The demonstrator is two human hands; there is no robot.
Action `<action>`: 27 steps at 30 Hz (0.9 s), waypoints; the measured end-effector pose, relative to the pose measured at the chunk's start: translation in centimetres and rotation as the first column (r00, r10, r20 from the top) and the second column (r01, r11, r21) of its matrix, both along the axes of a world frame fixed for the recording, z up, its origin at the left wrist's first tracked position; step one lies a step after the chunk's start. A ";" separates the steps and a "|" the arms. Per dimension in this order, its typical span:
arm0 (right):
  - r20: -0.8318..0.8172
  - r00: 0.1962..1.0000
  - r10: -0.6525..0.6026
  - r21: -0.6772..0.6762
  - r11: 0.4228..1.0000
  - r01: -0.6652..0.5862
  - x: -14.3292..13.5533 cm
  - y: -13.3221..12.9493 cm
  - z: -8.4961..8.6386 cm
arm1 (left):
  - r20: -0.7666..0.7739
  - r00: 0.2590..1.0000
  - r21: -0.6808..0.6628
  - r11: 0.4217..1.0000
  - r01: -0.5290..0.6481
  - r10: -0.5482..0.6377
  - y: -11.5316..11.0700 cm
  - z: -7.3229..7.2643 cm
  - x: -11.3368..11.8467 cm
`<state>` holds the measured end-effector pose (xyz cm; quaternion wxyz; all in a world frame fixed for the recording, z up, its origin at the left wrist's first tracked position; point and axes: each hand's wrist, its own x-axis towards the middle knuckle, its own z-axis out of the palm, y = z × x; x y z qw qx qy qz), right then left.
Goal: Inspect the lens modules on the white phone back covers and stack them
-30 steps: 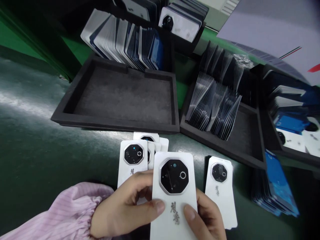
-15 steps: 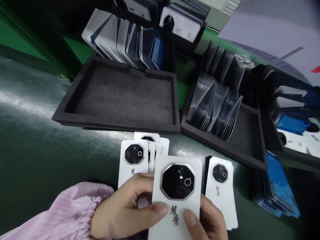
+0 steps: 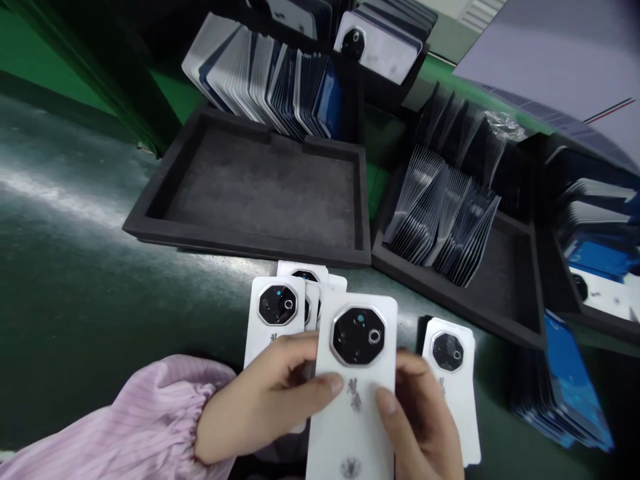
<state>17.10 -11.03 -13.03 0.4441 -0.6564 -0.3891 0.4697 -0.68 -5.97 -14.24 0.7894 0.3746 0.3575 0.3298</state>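
Observation:
Between both hands is a white phone back panel (image 3: 350, 427) with a black octagonal camera print and dark characters below it. My left hand (image 3: 265, 400) holds its left edge, thumb on the front face. From the right side my right hand (image 3: 425, 420) grips it, thumb also on the front. The fingers behind the panel are hidden. Beyond my left hand lie several similar white panels (image 3: 277, 303), overlapping on the table. Another stack of white panels (image 3: 457, 387) lies to the right, partly behind my right hand.
A dark foam tray (image 3: 250, 248) stands ahead, with a row of panels (image 3: 270, 80) upright behind it. To its right, another foam tray (image 3: 515, 267) holds fanned film-like sheets (image 3: 445, 213). A stack of blue-faced panels (image 3: 570, 380) lies at the right on the dark green table (image 3: 65, 293).
The held panel now shows more of its lower part, including a round mark, and sits slightly farther from the camera. The whole view has shifted a little, moving the trays rightward.

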 end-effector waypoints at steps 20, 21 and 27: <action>0.393 0.871 0.294 0.465 0.754 -0.464 -1.1 0.5 0.4 | -0.129 0.988 0.059 0.993 0.097 -0.089 -0.2 -0.2 0.7; 0.344 0.874 0.344 0.492 0.726 -0.480 -0.9 0.6 0.5 | -0.140 0.986 0.064 0.993 0.102 -0.093 -0.2 -0.2 0.7; 0.020 0.986 0.165 0.365 0.917 -0.161 2.8 1.6 1.5 | -0.136 0.983 0.075 0.988 0.133 -0.121 -0.1 0.1 0.4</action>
